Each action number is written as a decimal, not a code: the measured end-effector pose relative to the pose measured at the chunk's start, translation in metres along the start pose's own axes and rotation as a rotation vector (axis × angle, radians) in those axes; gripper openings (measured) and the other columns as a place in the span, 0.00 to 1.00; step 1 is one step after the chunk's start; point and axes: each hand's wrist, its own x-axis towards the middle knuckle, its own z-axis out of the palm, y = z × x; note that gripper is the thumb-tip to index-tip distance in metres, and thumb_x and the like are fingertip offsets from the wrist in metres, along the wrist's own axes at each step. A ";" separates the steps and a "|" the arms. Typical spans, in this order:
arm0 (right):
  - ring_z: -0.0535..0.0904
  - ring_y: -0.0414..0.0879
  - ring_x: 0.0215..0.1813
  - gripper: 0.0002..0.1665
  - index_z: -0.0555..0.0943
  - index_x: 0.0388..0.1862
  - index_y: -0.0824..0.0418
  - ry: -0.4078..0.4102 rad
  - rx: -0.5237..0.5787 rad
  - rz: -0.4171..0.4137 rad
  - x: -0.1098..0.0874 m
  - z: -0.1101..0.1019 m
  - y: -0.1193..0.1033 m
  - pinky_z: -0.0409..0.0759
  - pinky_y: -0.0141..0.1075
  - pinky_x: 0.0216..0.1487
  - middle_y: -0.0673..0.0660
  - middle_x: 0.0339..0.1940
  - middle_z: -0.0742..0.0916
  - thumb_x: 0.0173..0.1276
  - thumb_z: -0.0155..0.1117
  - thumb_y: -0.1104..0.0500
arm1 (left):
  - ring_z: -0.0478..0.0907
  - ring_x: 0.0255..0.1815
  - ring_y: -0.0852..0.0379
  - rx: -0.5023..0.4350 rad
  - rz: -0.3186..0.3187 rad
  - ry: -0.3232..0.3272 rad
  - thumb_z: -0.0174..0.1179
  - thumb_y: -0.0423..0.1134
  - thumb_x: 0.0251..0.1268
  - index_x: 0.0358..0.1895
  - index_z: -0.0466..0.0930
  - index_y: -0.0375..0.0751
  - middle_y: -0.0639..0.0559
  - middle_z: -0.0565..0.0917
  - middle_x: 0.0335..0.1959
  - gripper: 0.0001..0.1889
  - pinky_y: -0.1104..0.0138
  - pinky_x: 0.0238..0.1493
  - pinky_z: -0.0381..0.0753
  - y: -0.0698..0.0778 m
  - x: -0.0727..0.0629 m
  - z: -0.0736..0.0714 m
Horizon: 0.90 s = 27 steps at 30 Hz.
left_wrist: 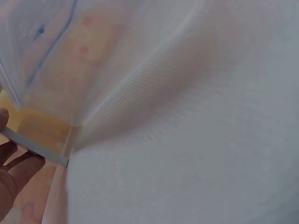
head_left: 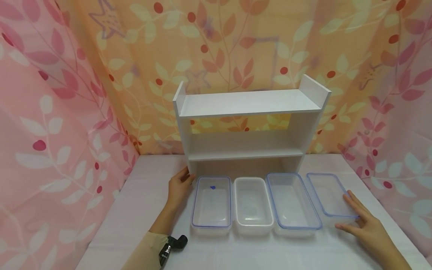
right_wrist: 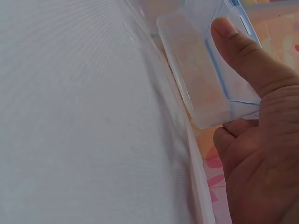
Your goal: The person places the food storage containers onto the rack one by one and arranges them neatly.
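In the head view, my left hand (head_left: 179,189) is at the lower left of a white shelf unit (head_left: 243,103). The left wrist view shows its thumb and fingers (left_wrist: 28,169) pinching the edge of a side panel (left_wrist: 39,148). On the other side, my right hand (head_left: 366,223) has its fingertips at the right edge of a clear lid (head_left: 332,195) with a blue rim. Its thumb points left, apart from the fingers. Between the hands stand a blue-rimmed clear container (head_left: 212,204), a whitish one (head_left: 254,204) and a larger blue-rimmed one (head_left: 293,202).
A white cloth (head_left: 141,195) covers the table. Patterned curtains hang behind (head_left: 229,41) and along both sides. The containers stand in a row close before the shelf's bottom opening. A small black device (head_left: 170,247) is strapped to the left sleeve.
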 end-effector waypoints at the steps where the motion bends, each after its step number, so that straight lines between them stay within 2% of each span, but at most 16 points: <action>1: 0.42 0.12 0.74 0.57 0.57 0.84 0.49 -0.001 -0.008 0.003 0.000 -0.002 -0.001 0.50 0.06 0.62 0.39 0.86 0.49 0.62 0.78 0.61 | 0.81 0.62 0.40 -0.006 -0.001 -0.001 0.69 0.41 0.68 0.69 0.76 0.38 0.37 0.80 0.65 0.28 0.64 0.51 0.87 -0.001 0.000 0.000; 5: 0.41 0.10 0.72 0.56 0.55 0.85 0.48 -0.019 -0.024 0.019 0.002 -0.009 -0.005 0.51 0.05 0.59 0.38 0.86 0.47 0.65 0.76 0.59 | 0.80 0.64 0.38 -0.034 -0.014 -0.018 0.67 0.36 0.70 0.70 0.74 0.34 0.34 0.79 0.66 0.28 0.63 0.53 0.86 0.000 0.001 0.001; 8: 0.41 0.11 0.72 0.56 0.53 0.85 0.47 -0.025 -0.002 0.033 0.003 -0.015 -0.008 0.52 0.06 0.58 0.38 0.86 0.45 0.66 0.75 0.60 | 0.79 0.65 0.36 -0.037 -0.024 -0.032 0.65 0.32 0.70 0.71 0.72 0.30 0.31 0.77 0.66 0.27 0.64 0.54 0.85 0.013 -0.001 0.001; 9: 0.42 0.11 0.72 0.56 0.53 0.85 0.47 -0.021 0.010 0.032 0.003 -0.017 -0.009 0.53 0.06 0.58 0.38 0.86 0.45 0.66 0.75 0.61 | 0.79 0.65 0.36 -0.032 -0.033 -0.034 0.65 0.31 0.71 0.71 0.72 0.29 0.31 0.77 0.66 0.27 0.65 0.53 0.85 0.013 -0.001 0.001; 12: 0.44 0.13 0.73 0.57 0.52 0.85 0.47 -0.009 0.051 0.029 0.004 -0.020 -0.013 0.55 0.06 0.58 0.38 0.86 0.45 0.65 0.74 0.64 | 0.80 0.64 0.37 -0.021 -0.020 -0.025 0.66 0.33 0.70 0.70 0.73 0.32 0.34 0.78 0.66 0.27 0.66 0.53 0.85 0.012 -0.001 0.002; 15: 0.46 0.13 0.72 0.57 0.53 0.85 0.48 0.003 0.069 0.029 0.006 -0.021 -0.017 0.56 0.06 0.58 0.37 0.85 0.46 0.64 0.74 0.66 | 0.81 0.63 0.41 -0.013 -0.013 -0.002 0.68 0.37 0.69 0.69 0.76 0.38 0.39 0.81 0.65 0.27 0.65 0.53 0.86 -0.002 0.002 0.002; 17: 0.47 0.13 0.72 0.57 0.53 0.85 0.48 0.006 0.071 0.031 0.007 -0.021 -0.019 0.56 0.06 0.58 0.36 0.85 0.46 0.64 0.74 0.67 | 0.82 0.62 0.41 -0.012 -0.005 0.005 0.69 0.38 0.68 0.69 0.78 0.40 0.41 0.82 0.64 0.26 0.65 0.52 0.86 -0.002 0.001 0.002; 27: 0.46 0.13 0.71 0.58 0.52 0.85 0.47 0.013 0.050 0.021 0.010 -0.025 -0.032 0.56 0.06 0.59 0.35 0.85 0.46 0.64 0.75 0.66 | 0.81 0.63 0.42 -0.022 -0.008 -0.004 0.68 0.37 0.70 0.70 0.75 0.37 0.38 0.80 0.66 0.27 0.67 0.52 0.86 0.000 0.000 0.004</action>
